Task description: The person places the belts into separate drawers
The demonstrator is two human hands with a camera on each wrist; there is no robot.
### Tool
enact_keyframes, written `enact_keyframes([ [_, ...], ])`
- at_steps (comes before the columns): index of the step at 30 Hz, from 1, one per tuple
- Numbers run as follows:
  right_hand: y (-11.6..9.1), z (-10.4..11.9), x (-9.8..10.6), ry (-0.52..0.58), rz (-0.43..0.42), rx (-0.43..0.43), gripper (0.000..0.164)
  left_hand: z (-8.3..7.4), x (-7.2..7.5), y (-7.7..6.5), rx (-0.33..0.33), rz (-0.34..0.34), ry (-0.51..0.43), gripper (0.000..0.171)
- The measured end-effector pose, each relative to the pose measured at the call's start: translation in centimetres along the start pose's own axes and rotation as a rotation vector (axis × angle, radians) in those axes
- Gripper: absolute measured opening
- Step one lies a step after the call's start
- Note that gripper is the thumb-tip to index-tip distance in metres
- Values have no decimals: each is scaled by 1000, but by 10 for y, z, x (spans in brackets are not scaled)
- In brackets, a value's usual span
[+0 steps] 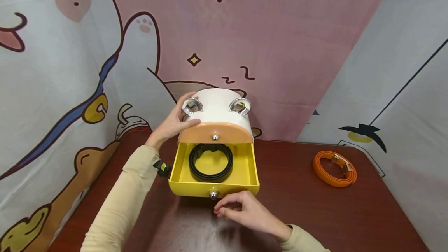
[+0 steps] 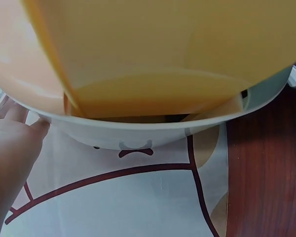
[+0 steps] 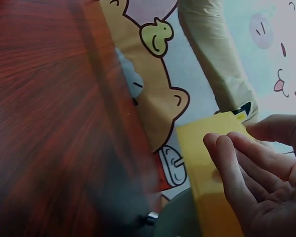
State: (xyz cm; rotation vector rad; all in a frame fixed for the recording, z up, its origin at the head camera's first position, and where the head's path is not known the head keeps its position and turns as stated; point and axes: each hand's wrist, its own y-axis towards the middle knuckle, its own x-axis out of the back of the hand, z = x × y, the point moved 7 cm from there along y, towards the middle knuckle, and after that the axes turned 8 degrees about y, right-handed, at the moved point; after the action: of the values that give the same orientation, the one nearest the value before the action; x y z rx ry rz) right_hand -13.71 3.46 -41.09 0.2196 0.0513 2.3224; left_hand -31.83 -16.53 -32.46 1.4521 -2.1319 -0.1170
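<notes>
A white rounded drawer box (image 1: pixel 218 106) with two silver ring-shaped ears stands by the back of the table. My left hand (image 1: pixel 172 121) grips its upper left side, thumb on top near the peach front (image 1: pixel 196 133) and fingers beside the left ear. Below that front, the yellow drawer (image 1: pixel 246 166) is pulled out. A coiled black belt (image 1: pixel 211 177) lies in it. Just below the drawer's silver knob (image 1: pixel 214 195), my right hand (image 1: pixel 246 211) has its fingers loosely bent and holds nothing. In the right wrist view, that hand overlaps the yellow drawer front (image 3: pixel 192 143).
A coiled orange belt (image 1: pixel 325 175) lies on the dark red wooden table (image 1: pixel 290 189), right of the box. Behind the table hangs a cartoon-printed cloth (image 1: pixel 280 49), close to the back of the box. The pulled-out drawer extends toward the front.
</notes>
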Motion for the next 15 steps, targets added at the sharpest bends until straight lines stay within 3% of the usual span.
enact_keyframes([
  [3, 1, -6, 1, 4, -24, -19, 12, -1, -1, -1, 19, 5, -7, 85],
  [9, 5, -26, 0, 62, -49, -48, 16, -20, -2, -6, 31, 12, 5, 81],
  [15, 7, -35, -4, 98, -75, -68, 24, -3, -1, -2, 46, 18, -23, 83],
])
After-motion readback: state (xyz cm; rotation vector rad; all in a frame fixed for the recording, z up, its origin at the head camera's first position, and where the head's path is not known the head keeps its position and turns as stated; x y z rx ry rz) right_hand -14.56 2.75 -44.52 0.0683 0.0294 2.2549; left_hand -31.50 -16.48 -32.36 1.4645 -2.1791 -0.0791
